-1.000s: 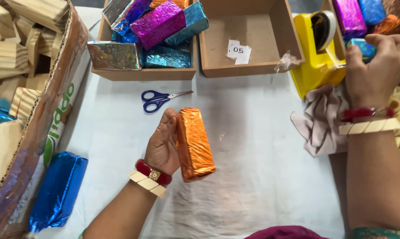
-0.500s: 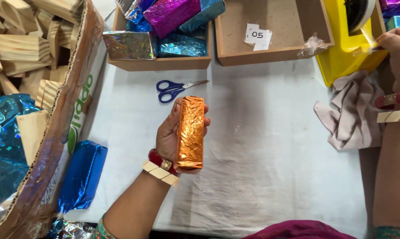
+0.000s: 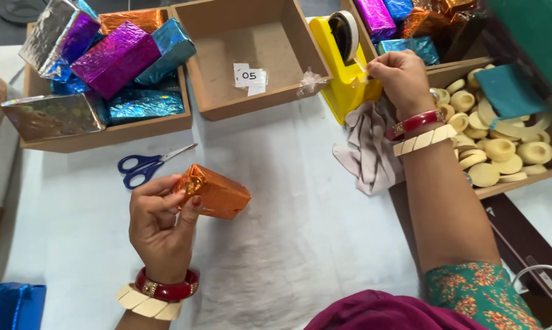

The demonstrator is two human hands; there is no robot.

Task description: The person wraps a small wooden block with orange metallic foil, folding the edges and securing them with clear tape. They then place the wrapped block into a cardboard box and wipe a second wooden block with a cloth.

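Orange foil-wrapped block [image 3: 215, 192] is held above the white surface [image 3: 288, 244], its folded end pinched shut by the left hand [image 3: 161, 226]. Right hand [image 3: 400, 76], well apart at the yellow tape dispenser [image 3: 344, 58], grips the tape end. Advised: keep the fold pinned; draw tape straight, tear cleanly. Scissors [image 3: 148, 165] lie just beyond the left hand.

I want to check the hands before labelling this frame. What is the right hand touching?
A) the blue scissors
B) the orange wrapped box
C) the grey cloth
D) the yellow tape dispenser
D: the right hand pinches tape at the yellow tape dispenser, while the left hand holds the orange wrapped box.
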